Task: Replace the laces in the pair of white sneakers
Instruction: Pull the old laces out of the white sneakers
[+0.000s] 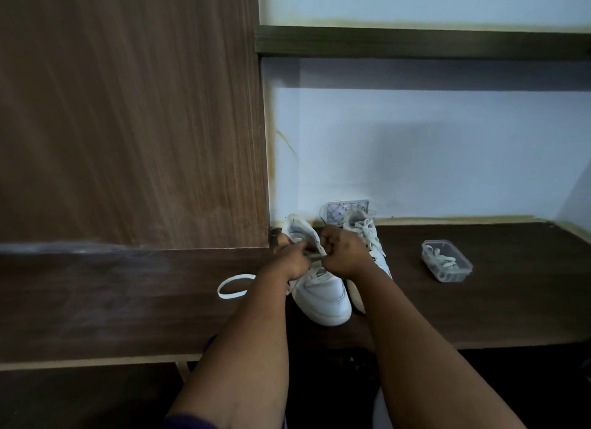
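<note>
Both hands are working at the lace rows of the nearer white leather low-top sneaker (323, 292), which is sitting toe-toward-camera on the dark brown wooden shelf (479, 300). Left hand (292, 259) and right hand (343, 252) are each curling fingers and pinching the flat white lace (315, 257) over the tongue. A loop of that lace (232, 288) is trailing onto the shelf at left. The second white sneaker (367, 236), laced, is standing just behind and touching. A clear plastic tub holding coiled white laces (446, 260) is sitting well apart to the right. The lace probably handles soft, light and floppy, likely snagging in eyelets; best pinched near the tip. The shoe looks light, likely sliding unless steadied.
</note>
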### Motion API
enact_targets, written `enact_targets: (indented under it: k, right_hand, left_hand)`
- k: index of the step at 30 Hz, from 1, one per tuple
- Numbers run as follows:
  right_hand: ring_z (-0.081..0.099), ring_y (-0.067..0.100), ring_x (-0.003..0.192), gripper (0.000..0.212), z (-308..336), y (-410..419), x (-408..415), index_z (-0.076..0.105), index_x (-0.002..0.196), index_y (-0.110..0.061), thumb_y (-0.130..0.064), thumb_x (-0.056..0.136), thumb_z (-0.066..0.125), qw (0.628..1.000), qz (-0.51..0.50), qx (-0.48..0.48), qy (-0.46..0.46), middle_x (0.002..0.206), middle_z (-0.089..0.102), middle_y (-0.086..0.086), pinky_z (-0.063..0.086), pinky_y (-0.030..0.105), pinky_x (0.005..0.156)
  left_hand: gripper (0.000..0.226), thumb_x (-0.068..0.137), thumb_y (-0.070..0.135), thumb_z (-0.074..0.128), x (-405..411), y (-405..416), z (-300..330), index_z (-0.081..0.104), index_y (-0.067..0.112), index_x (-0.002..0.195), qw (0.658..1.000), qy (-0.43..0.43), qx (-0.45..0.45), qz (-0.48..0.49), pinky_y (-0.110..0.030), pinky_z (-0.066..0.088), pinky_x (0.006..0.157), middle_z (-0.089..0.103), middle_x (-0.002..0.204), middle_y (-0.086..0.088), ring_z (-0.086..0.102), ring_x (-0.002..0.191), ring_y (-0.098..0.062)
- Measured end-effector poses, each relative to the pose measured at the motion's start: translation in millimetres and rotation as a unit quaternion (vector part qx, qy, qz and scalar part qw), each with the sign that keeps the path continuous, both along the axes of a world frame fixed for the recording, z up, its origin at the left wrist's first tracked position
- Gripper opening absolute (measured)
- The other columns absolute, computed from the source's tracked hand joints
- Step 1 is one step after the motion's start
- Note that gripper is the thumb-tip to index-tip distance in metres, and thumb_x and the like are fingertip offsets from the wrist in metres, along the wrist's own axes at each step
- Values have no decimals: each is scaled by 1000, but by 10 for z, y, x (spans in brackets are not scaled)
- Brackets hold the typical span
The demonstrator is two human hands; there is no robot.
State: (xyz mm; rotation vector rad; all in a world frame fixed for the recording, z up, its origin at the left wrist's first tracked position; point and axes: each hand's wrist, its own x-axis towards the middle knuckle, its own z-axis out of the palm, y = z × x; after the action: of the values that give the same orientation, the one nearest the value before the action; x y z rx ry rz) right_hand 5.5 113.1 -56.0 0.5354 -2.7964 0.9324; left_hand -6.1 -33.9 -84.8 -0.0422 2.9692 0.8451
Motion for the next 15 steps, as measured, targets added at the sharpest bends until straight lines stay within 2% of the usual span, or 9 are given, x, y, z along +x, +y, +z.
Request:
enact_targets:
  k: [3, 5, 7, 8, 10, 12, 13, 15]
  right_hand:
    - [59, 17, 70, 13, 150, 26, 84, 54, 81, -19, -8, 74, 57, 995, 10, 24, -93, 74, 57, -3, 38, 16, 52]
    - [64, 19, 56, 3, 268, 32, 133, 54, 81, -13, -12, 80, 52, 974, 3, -21, -226, 70, 62, 6, 39, 21, 44]
    - [58, 17, 42, 8, 279, 53, 120, 51, 87, -6, -10, 86, 44, 944, -10, -33, -329, 72, 65, 17, 33, 19, 38]
    - [56, 16, 40, 12, 238, 69, 90, 52, 88, -2, -8, 87, 42, 940, -21, -14, -339, 76, 67, 20, 34, 20, 38]
    - [60, 20, 55, 16, 95, 85, -19, 58, 85, -1, -11, 87, 45, 956, -59, 62, -281, 83, 70, 16, 41, 24, 48]
    - [63, 21, 78, 15, -47, 126, -96, 63, 80, -8, -21, 84, 56, 976, -117, 115, -145, 82, 68, 7, 45, 26, 63]
    - [63, 20, 84, 16, -91, 136, -109, 64, 81, -11, -27, 83, 62, 982, -132, 90, -101, 82, 66, 4, 44, 25, 67]
    - [62, 18, 87, 22, -138, 114, -102, 67, 86, -14, -36, 82, 68, 989, -119, 32, -79, 86, 66, 3, 42, 24, 70]
  left_hand:
    - [38, 98, 28, 47, -5, -12, -28, 54, 27, 135, 1000, 6, 10, -4, -23, 32, 106, 19, 144, -9, 41, 126, -30]
    - [37, 98, 27, 48, -14, -24, -39, 56, 30, 133, 1000, 8, 9, -10, -27, 32, 110, 18, 144, -9, 40, 127, -31]
    - [35, 99, 28, 46, -12, -9, -42, 58, 32, 132, 1000, 10, 10, -6, -30, 31, 112, 18, 145, -10, 40, 128, -32]
    - [33, 100, 28, 45, -10, 11, -43, 58, 31, 130, 1000, 13, 6, -6, -31, 32, 111, 18, 144, -11, 41, 127, -34]
    - [27, 100, 29, 43, -3, 36, -35, 61, 29, 120, 1000, 27, -2, 8, -33, 39, 105, 21, 141, -13, 47, 118, -36]
    - [21, 100, 30, 43, -14, 31, -35, 63, 29, 107, 999, 44, 3, 28, -33, 44, 97, 27, 134, -13, 53, 107, -35]
    - [21, 100, 30, 43, -18, 27, -33, 63, 28, 105, 998, 54, 5, 33, -32, 45, 95, 30, 131, -12, 53, 105, -34]
    - [20, 100, 28, 43, -32, 9, -54, 63, 25, 105, 997, 67, 11, 33, -31, 44, 93, 33, 125, -11, 54, 103, -33]
